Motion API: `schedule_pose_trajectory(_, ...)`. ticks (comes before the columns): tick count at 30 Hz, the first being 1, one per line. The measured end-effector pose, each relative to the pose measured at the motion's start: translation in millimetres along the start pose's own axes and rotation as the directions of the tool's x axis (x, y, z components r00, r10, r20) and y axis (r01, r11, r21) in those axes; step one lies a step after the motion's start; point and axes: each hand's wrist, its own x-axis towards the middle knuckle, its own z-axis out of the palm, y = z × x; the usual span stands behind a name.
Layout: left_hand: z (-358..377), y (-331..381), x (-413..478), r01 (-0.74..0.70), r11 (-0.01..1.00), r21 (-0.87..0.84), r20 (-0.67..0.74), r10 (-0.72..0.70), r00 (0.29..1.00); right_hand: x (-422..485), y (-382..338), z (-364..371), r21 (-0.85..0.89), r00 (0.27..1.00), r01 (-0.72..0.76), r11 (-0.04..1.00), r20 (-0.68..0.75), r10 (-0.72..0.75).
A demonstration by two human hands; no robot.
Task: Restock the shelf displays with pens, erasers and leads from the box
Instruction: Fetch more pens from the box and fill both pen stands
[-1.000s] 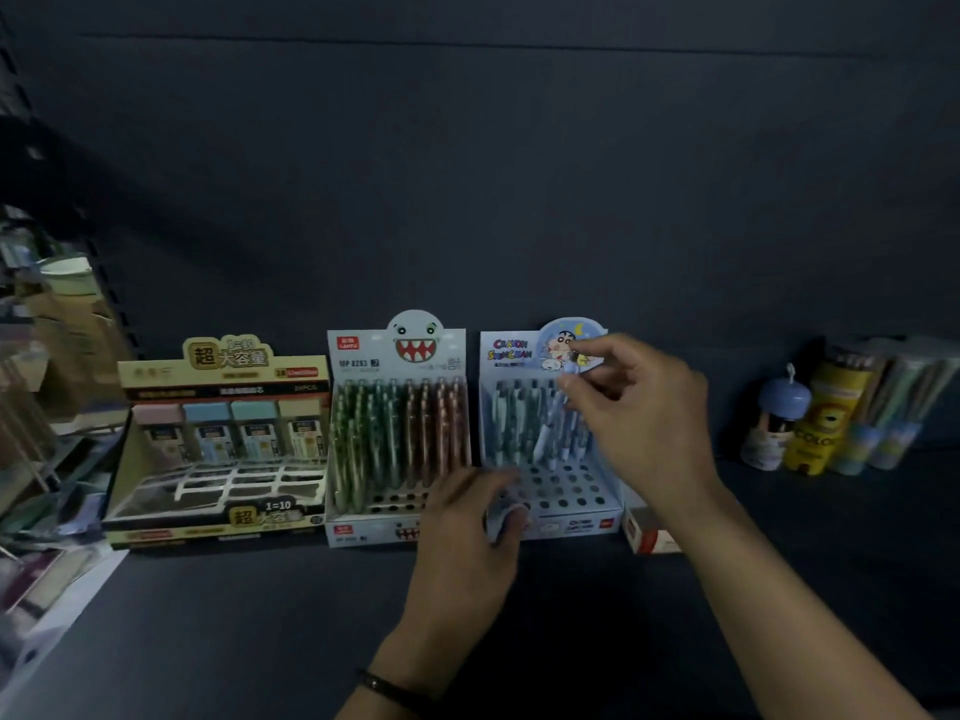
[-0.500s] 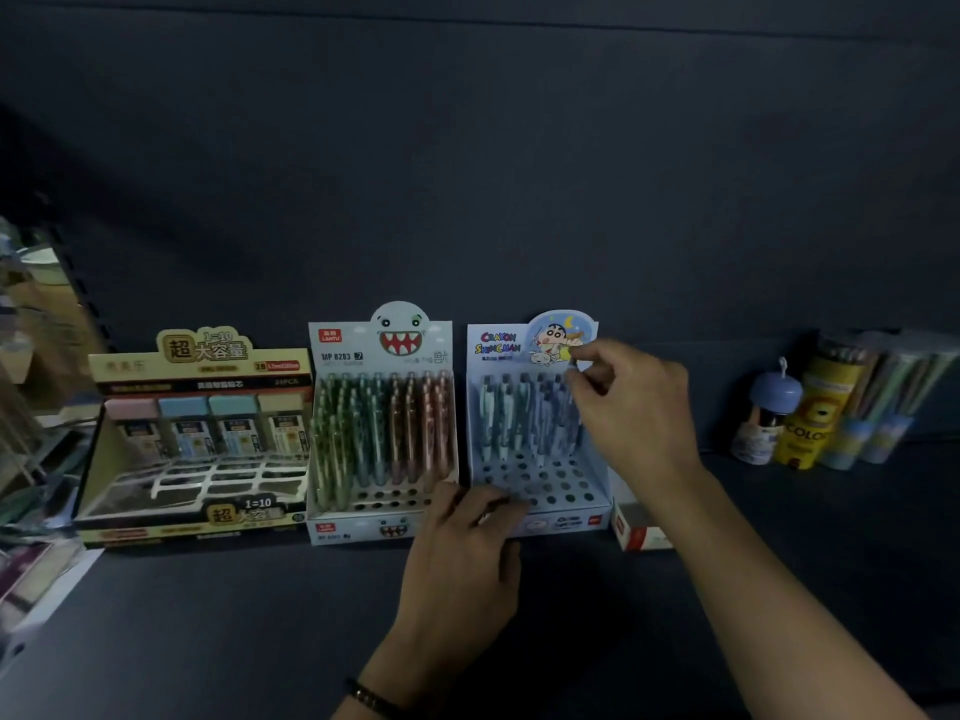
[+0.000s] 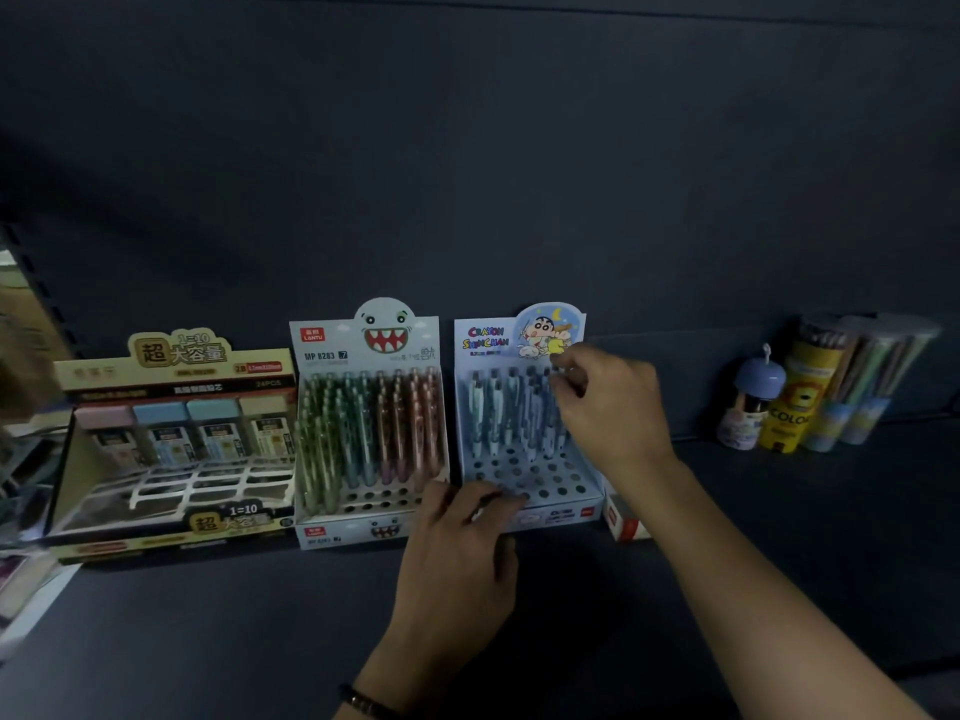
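Stationery shop: dark retail shelf (image 3: pixel 779 537) lined with printed cardboard display boxes (image 3: pixel 358 530) of pens (image 3: pixel 363 428) and leads (image 3: pixel 171 439), tubs (image 3: pixel 800 402) of coloured pencils at right.
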Motion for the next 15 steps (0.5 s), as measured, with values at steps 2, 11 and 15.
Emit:
schedule_pose_trajectory(2,0.2,-0.5,-0.1,0.008,1.0,-0.004,0.014,-0.008,1.0,-5.0,2.1,5.7,-0.03,0.995,-0.058,0.998,0.085,0.06)
schedule_pose_trajectory(11,-1.4,-0.9,-2.0,0.025,0.994,-0.109,-0.016,-0.027,1.0,-36.0,-12.0,-17.9,-0.019,0.986,-0.134,0.991,0.096,0.135)
schedule_pose_trajectory(15,-5.2,4.8,-7.3,-0.1,0.981,-0.168,0.03,0.106,0.994,-87.3,-13.5,-43.0,0.002,0.982,-0.178,0.984,0.06,0.178)
